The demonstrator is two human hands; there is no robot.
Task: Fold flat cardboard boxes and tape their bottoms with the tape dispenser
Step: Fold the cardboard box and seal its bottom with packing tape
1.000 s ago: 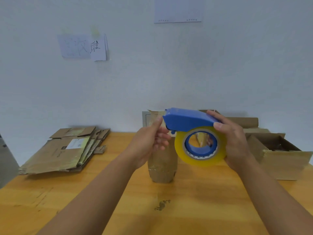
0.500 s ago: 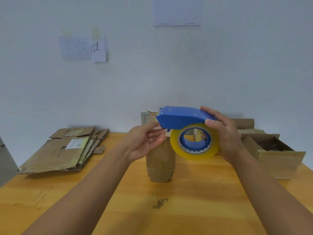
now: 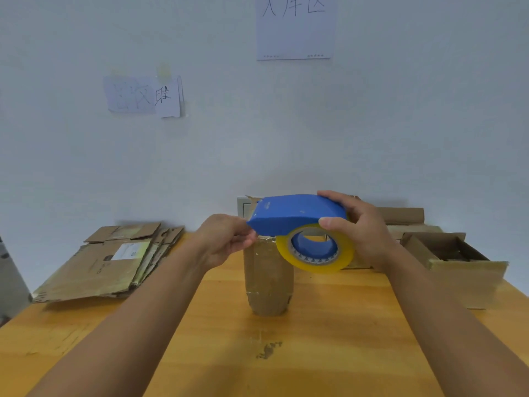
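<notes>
My right hand grips a blue tape dispenser with a yellowish tape roll, held above the wooden table. My left hand pinches the tape end at the dispenser's front tip. A strip of clear tape hangs from that tip down toward the table. A stack of flat cardboard boxes lies at the left of the table.
An open cardboard box sits at the right of the table, with more cardboard behind it against the wall. Paper notes hang on the white wall. A dark stain marks the tabletop in front.
Both hands and the dispenser have shifted slightly left. My left hand's fingers have closed onto the tape end at the dispenser's tip.
</notes>
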